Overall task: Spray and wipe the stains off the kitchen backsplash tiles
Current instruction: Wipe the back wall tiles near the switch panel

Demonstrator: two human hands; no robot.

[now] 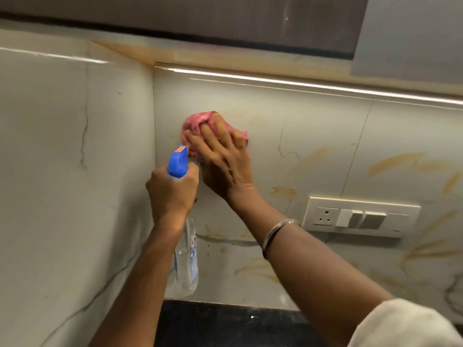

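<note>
My right hand point(223, 159) presses a bunched pink cloth point(196, 125) flat against the pale backsplash tile point(313, 116) near the inside corner, fingers spread over it. Just below and left, my left hand point(172, 191) grips the neck of a clear spray bottle point(186, 261) with a blue trigger head point(178, 161) pointing up toward the wall. Orange-brown smears point(395, 161) streak the tiles to the right and lower down point(255, 269).
A white switch and socket plate point(360, 216) sits on the tile to the right of my right forearm. The side wall point(75, 171) meets the backsplash at the corner. A dark countertop point(225, 324) lies below, a cabinet underside point(225, 21) above.
</note>
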